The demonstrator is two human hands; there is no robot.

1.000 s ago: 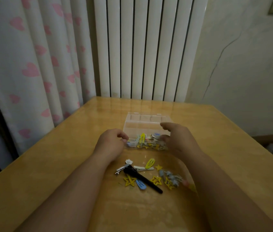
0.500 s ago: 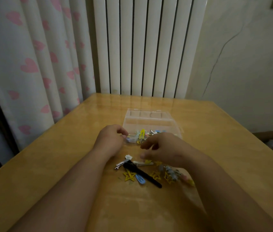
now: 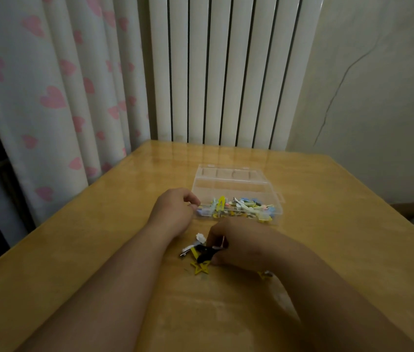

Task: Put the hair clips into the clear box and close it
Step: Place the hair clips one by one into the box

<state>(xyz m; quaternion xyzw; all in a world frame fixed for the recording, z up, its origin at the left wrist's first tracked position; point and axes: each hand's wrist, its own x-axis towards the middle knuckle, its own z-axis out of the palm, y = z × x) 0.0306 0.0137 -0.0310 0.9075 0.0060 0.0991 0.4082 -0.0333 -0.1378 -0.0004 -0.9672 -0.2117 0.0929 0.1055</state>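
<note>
Centre of frame: clear box (image 3: 236,185) open on table (image 3: 86,250), hair clips (image 3: 241,207) heaped along its near side. Near-left corner pinched by left hand (image 3: 172,212), fingers curled. Just below box, right hand (image 3: 244,243) curls over loose pile, fingertips pinching black clip (image 3: 204,252). Yellow star clip (image 3: 200,268) beneath, white clip (image 3: 200,237) beside. Radiator (image 3: 226,72) and heart curtain (image 3: 48,85) at top of frame.

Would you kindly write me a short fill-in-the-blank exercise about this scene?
1. The left hand holds the clear box, whose lid is ___.
2. The right hand grips a ___ hair clip.
3. Beside it, a yellow clip is shaped like a ___.
Missing words: open; black; star.
</note>
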